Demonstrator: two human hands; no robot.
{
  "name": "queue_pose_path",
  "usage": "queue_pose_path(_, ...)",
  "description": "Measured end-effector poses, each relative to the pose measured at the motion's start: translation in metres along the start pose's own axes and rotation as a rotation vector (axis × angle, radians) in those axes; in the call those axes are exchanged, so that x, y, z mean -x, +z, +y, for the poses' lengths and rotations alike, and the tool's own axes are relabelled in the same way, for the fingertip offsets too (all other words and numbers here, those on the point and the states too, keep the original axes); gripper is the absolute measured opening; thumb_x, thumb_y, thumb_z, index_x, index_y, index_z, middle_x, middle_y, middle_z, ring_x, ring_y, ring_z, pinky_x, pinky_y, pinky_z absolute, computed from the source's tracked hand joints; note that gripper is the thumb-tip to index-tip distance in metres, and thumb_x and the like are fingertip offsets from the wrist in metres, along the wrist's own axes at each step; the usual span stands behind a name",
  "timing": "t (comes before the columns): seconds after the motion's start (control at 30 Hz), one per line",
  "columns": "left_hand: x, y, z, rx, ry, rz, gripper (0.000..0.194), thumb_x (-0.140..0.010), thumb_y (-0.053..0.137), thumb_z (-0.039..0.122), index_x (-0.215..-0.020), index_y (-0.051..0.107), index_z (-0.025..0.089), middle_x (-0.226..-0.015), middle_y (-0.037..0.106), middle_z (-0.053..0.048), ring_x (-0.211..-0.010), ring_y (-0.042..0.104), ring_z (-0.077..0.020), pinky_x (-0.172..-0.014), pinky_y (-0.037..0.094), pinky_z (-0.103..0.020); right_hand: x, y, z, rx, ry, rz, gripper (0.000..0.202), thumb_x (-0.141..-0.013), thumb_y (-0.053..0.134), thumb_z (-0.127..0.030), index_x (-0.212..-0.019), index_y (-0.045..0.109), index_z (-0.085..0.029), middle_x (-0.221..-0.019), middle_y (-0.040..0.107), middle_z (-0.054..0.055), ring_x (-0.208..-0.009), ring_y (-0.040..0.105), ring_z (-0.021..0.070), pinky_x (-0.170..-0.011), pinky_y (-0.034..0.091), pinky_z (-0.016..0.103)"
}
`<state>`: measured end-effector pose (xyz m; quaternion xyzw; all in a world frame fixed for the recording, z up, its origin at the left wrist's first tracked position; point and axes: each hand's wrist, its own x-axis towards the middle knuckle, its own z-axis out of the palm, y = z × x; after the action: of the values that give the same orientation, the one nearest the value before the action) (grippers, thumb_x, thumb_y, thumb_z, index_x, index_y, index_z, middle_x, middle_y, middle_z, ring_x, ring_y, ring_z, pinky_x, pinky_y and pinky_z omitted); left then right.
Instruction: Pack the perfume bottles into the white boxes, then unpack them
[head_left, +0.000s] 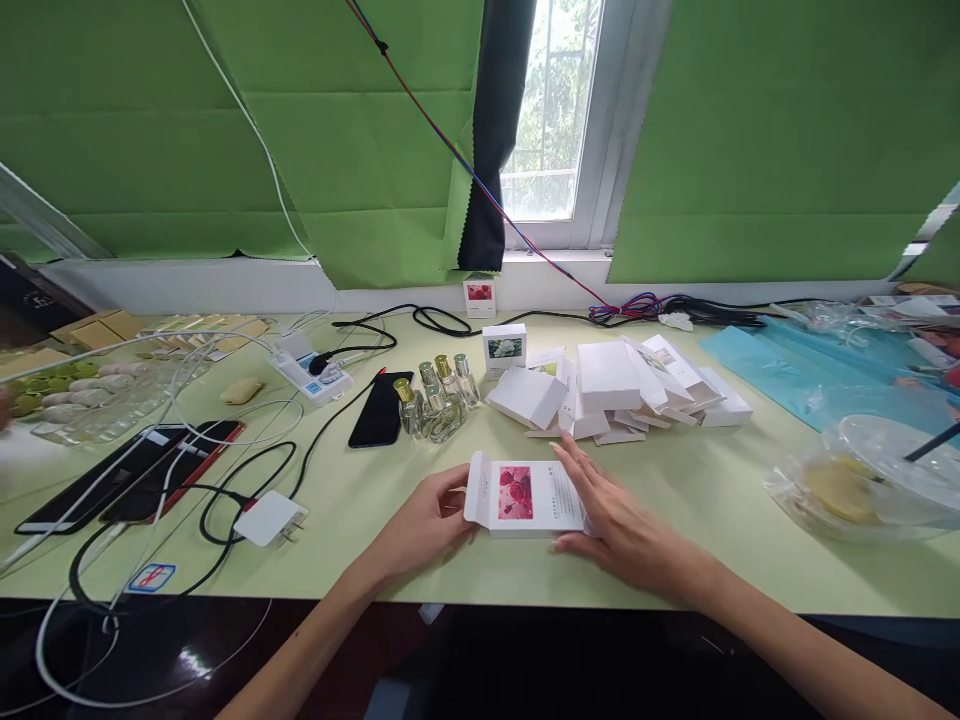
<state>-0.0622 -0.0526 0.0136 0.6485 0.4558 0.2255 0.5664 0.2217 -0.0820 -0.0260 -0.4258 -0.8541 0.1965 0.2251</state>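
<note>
A small white carton (536,500) with a red rose picture lies near the table's front edge, an end flap standing out at its left. My left hand (431,515) is closed, its fingers at that flap. My right hand (619,520) spans the carton's right end, fingers on the far side and thumb on the near side; that end is partly hidden. Beyond them, several glass bottles (442,395) with gold and silver caps stand or lie together. To their right is a pile of white cartons (607,375), some looking flattened. A carton with a white flower picture (504,348) stands upright.
Phones (172,470), a white charger (270,518), a power strip (311,375) and tangled cables fill the left. A dark phone (379,410) lies beside the bottles. At right are a lidded plastic cup (892,470) in a bag and blue sheeting (787,365).
</note>
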Motion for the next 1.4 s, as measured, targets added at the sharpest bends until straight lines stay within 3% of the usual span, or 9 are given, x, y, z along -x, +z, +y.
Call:
queue_pose_path(0.13, -0.005, 0.006, -0.005, 0.013, -0.007, 0.052, 0.042, -0.084, 0.071, 0.036, -0.122, 0.073, 0.019, -0.104, 0.077, -0.009, -0.089, 0.07, -0.025, -0.073, 0.058, -0.032, 0.004, 0.008, -0.005, 0.005, 0.081, 0.1, 0.107, -0.093, 0.072, -0.037, -0.164, -0.008, -0.028, -0.171, 0.016, 0.021, -0.158, 0.017, 0.0368, -0.122, 0.037, 0.059)
queue_pose_path(0.27, -0.007, 0.007, -0.006, 0.07, 0.018, 0.084, 0.047, -0.079, 0.077, 0.034, -0.124, 0.073, 0.021, -0.12, 0.076, -0.008, -0.102, 0.072, -0.0289, -0.092, 0.058, -0.04, 0.008, 0.015, -0.01, -0.032, 0.134, 0.196, 0.074, -0.096, 0.068, -0.032, -0.154, 0.022, -0.027, -0.167, 0.027, 0.022, -0.151, 0.038, 0.0376, -0.112, 0.051, 0.055)
queue_pose_path(0.47, -0.005, 0.006, 0.005, -0.028, -0.03, 0.056, 0.048, -0.072, 0.078, 0.026, -0.12, 0.074, 0.021, -0.118, 0.077, -0.009, -0.102, 0.072, -0.0302, -0.088, 0.059, -0.039, 0.012, 0.018, -0.01, -0.045, 0.152, 0.283, 0.043, -0.096, 0.068, -0.034, -0.129, 0.042, -0.026, -0.15, 0.051, 0.02, -0.13, 0.062, 0.0377, -0.092, 0.063, 0.051)
queue_pose_path(0.53, -0.006, 0.005, 0.006, -0.026, -0.029, 0.049, 0.046, -0.073, 0.076, 0.025, -0.119, 0.074, 0.021, -0.114, 0.078, -0.008, -0.094, 0.072, -0.0256, -0.079, 0.059, -0.033, 0.012, 0.019, -0.01, -0.014, 0.141, 0.282, 0.033, -0.096, 0.067, -0.036, -0.121, 0.048, -0.025, -0.144, 0.057, 0.019, -0.127, 0.064, 0.0382, -0.092, 0.063, 0.053)
queue_pose_path(0.6, -0.007, 0.005, 0.004, -0.005, -0.067, 0.039, 0.048, -0.074, 0.074, 0.023, -0.121, 0.072, 0.02, -0.103, 0.079, -0.007, -0.069, 0.067, -0.0158, -0.059, 0.052, -0.023, 0.011, 0.019, -0.01, 0.021, 0.135, 0.284, 0.028, -0.097, 0.066, -0.039, -0.116, 0.053, -0.024, -0.143, 0.059, 0.019, -0.128, 0.063, 0.0391, -0.094, 0.062, 0.054)
queue_pose_path(0.73, -0.011, 0.003, -0.005, 0.046, -0.16, -0.008, 0.048, -0.075, 0.062, 0.018, -0.122, 0.069, 0.017, -0.073, 0.074, -0.001, -0.035, 0.034, -0.0023, -0.037, 0.023, -0.017, 0.011, 0.02, -0.01, 0.065, 0.118, 0.292, 0.023, -0.097, 0.065, -0.041, -0.108, 0.057, -0.022, -0.142, 0.061, 0.021, -0.128, 0.063, 0.0406, -0.094, 0.061, 0.056)
queue_pose_path(0.9, -0.016, 0.004, -0.012, 0.082, -0.265, -0.039, 0.048, -0.068, 0.05, 0.016, -0.112, 0.068, 0.015, -0.062, 0.071, -0.001, -0.03, 0.038, -0.0054, -0.031, 0.018, -0.017, 0.009, 0.019, -0.009, 0.082, 0.104, 0.295, 0.021, -0.095, 0.068, -0.039, -0.103, 0.06, -0.021, -0.139, 0.064, 0.022, -0.128, 0.062, 0.0427, -0.095, 0.06, 0.058)
queue_pose_path(1.07, -0.02, 0.008, -0.004, 0.089, -0.323, -0.008, 0.037, -0.061, 0.048, 0.018, -0.092, 0.068, 0.014, -0.054, 0.067, 0.0, -0.027, 0.036, -0.0052, -0.028, 0.014, -0.016, 0.008, 0.02, -0.007, 0.127, 0.049, 0.273, 0.033, -0.096, 0.068, -0.033, -0.123, 0.057, -0.018, -0.138, 0.064, 0.024, -0.127, 0.063, 0.0432, -0.101, 0.057, 0.063)
queue_pose_path(1.4, -0.022, 0.005, 0.011, 0.015, -0.311, -0.017, 0.016, -0.062, 0.052, 0.021, -0.072, 0.062, 0.016, -0.057, 0.065, -0.001, -0.031, 0.042, -0.0057, -0.029, 0.014, -0.016, 0.008, 0.022, -0.005, 0.233, -0.008, 0.313, 0.035, -0.096, 0.068, -0.029, -0.124, 0.055, -0.014, -0.136, 0.065, 0.025, -0.123, 0.066, 0.0422, -0.093, 0.062, 0.059)
